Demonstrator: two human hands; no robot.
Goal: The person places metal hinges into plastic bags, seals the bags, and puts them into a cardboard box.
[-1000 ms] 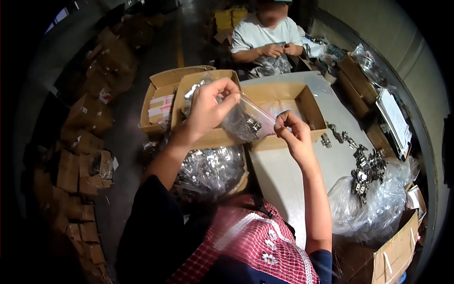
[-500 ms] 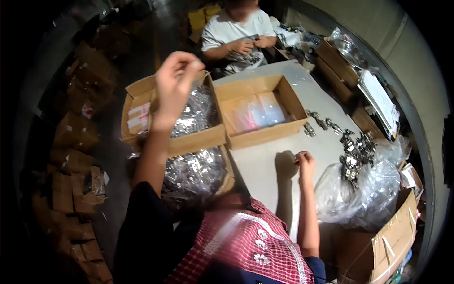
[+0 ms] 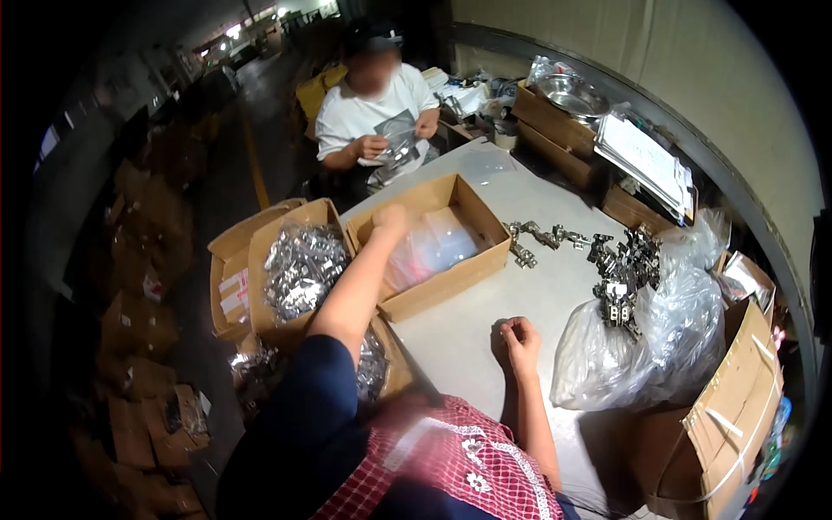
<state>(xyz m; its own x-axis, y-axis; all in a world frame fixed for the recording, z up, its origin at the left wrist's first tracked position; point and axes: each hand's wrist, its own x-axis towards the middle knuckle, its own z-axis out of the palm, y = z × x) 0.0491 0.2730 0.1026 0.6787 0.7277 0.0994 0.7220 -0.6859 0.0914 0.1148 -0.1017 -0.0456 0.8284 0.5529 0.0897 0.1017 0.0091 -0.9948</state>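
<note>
My left hand reaches into a cardboard box of clear plastic bags, some with reddish edges. Its fingers point down and are blurred, so I cannot see whether they grip a bag. Over the grey tabletop, my right hand has its fingers curled toward the thumb. Anything between those fingertips is too small to make out. Beyond the right hand, a short row of metal hinges leads to a heap of hinges beside a large clear plastic bag.
Left of the bag box stands a carton of shiny metal parts, with another open carton behind it. A strapped carton is at the near right. Clipboard papers lie far right. Across the table, a person handles a clear bag.
My left hand has come down from above the cartons into the box of plastic bags. The view has shifted, and the person opposite now holds up a clear bag.
</note>
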